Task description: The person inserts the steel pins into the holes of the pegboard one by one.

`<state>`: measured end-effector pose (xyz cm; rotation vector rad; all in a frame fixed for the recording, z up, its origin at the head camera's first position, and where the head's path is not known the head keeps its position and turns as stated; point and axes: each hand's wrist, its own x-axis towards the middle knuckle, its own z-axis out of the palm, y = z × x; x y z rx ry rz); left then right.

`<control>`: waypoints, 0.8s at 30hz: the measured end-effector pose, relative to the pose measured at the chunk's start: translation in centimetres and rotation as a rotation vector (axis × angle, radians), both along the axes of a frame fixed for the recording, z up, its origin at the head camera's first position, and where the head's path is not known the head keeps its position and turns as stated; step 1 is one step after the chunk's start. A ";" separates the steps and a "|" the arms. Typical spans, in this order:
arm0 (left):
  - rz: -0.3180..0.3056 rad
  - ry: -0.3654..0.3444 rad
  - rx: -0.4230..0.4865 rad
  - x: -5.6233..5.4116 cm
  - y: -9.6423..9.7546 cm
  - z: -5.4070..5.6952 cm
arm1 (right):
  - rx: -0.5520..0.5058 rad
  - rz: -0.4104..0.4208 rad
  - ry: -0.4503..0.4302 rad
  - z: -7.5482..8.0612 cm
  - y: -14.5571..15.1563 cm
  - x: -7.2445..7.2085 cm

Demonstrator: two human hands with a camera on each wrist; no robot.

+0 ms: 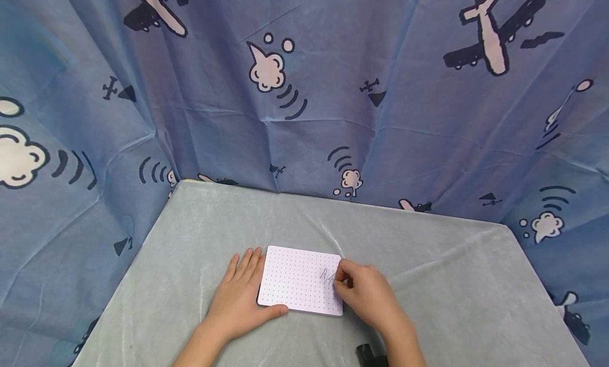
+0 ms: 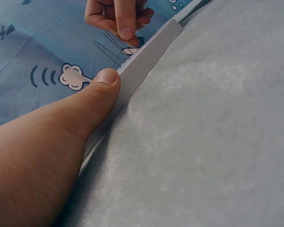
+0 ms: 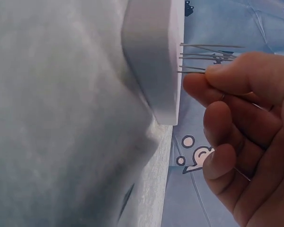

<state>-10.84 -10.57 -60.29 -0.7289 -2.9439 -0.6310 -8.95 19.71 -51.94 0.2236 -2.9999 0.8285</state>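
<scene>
The head view shows a white pegboard (image 1: pixel 297 282) lying flat on the table, between the two hands and nearer the person than the far edge. The left hand (image 1: pixel 240 298) lies with its fingers straight and close together beside the board's left side, the thumb stretched along the near edge, as if to brace it. The right hand (image 1: pixel 366 295) is at the right side, thumb and forefinger closed in a pinch at one of the thin metal pins (image 3: pixel 210 45), the other fingers loosely curled. The right wrist view shows several of these standing out from the board's face.

The step in hand looks to be the handling of a single pin at the right-hand columns; whether it is going in or coming out cannot be told. From here the move calls for a light, straight pull or push in line with the hole, away from the neighbouring pins, while the left hand keeps the board from sliding.

The board is a smooth, matte slab with rounded corners and a regular grid of small dark holes. The pins are slender, grey and wire-like, some leaning at slightly different angles. Beneath is a soft, pale grey plush cloth (image 1: pixel 166 303) with shallow creases; behind hangs a wrinkled blue curtain (image 1: pixel 323 139) printed with aeroplanes and puffs of cloud.
</scene>
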 end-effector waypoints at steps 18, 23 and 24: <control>0.001 0.014 0.006 -0.1 0.0 -0.1 | 0.014 -0.014 -0.012 0.1 -0.3 -0.2; -0.001 0.006 0.003 0.0 0.0 -0.2 | 0.009 -0.018 -0.017 -0.2 -0.2 -0.1; -0.001 0.007 0.003 0.0 0.0 -0.2 | 0.008 -0.019 -0.016 -0.2 -0.1 -0.1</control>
